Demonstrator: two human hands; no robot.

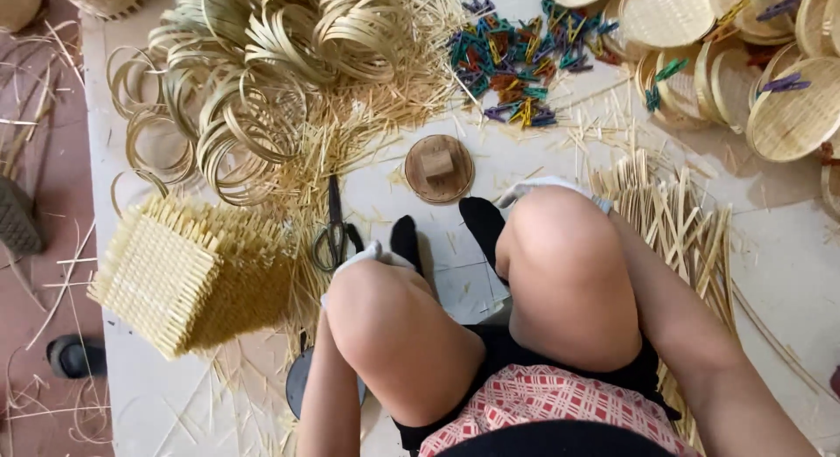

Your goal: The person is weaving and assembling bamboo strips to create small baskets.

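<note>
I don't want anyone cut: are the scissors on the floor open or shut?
Shut. The scissors lie flat with their blades together as one dark line above the handles.

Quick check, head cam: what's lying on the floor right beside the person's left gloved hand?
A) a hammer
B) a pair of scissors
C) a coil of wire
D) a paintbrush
B: a pair of dark scissors lies closed on the floor, handles toward the person, just beside the white-gloved left hand, with the stack of woven bamboo squares further out.
</note>
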